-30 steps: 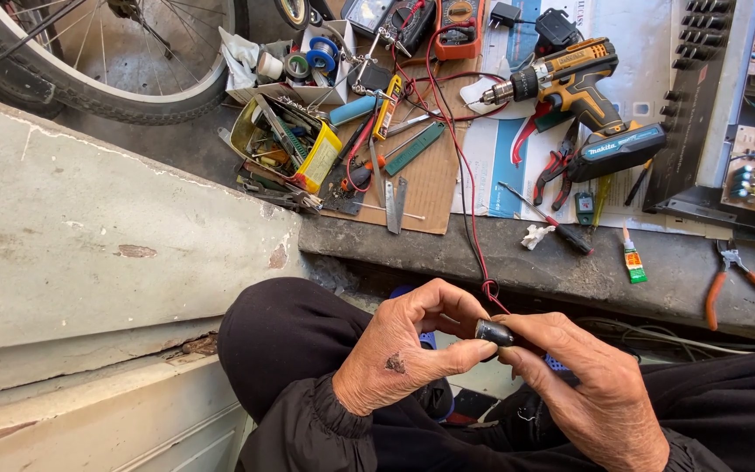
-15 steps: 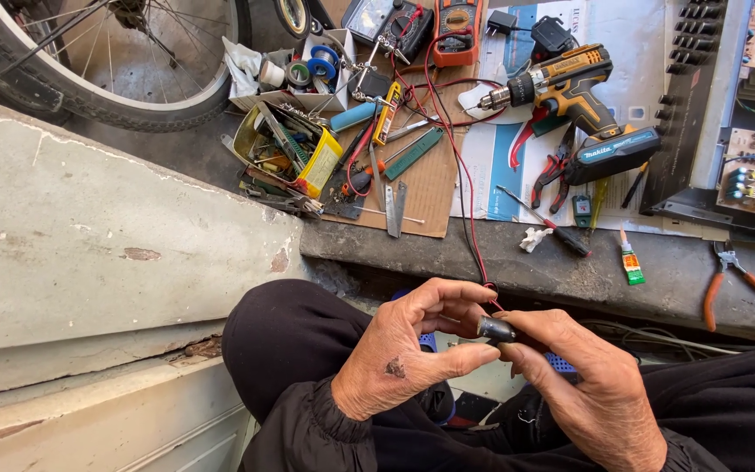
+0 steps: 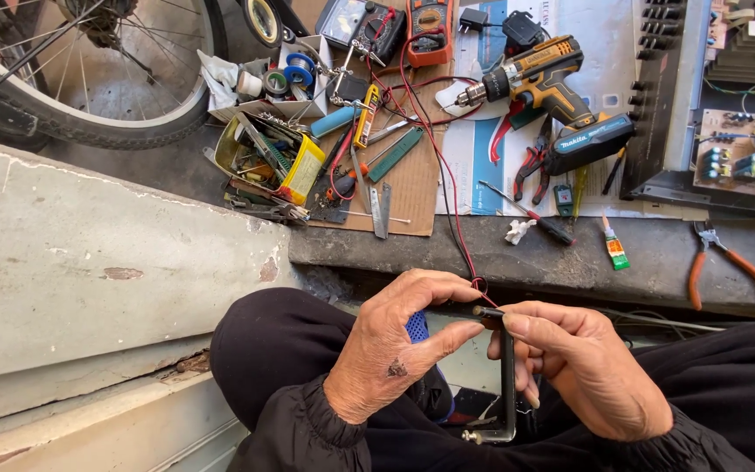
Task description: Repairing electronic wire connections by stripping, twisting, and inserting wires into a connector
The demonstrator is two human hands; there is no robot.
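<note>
cluttered concrete ledge (image 3: 570,258) — both hands (image 3: 482,350) pinch a black probe (image 3: 488,311).

Bright, even daylight fills the scene, with colours clear and detail sharp across most of it. Soft shadows sit under the concrete ledge (image 3: 517,253) and beneath both hands. The dark trousers (image 3: 281,350) lose detail in shade. The bicycle wheel (image 3: 89,79) curves slightly near the wide-angle edge. No strong glare.
</note>
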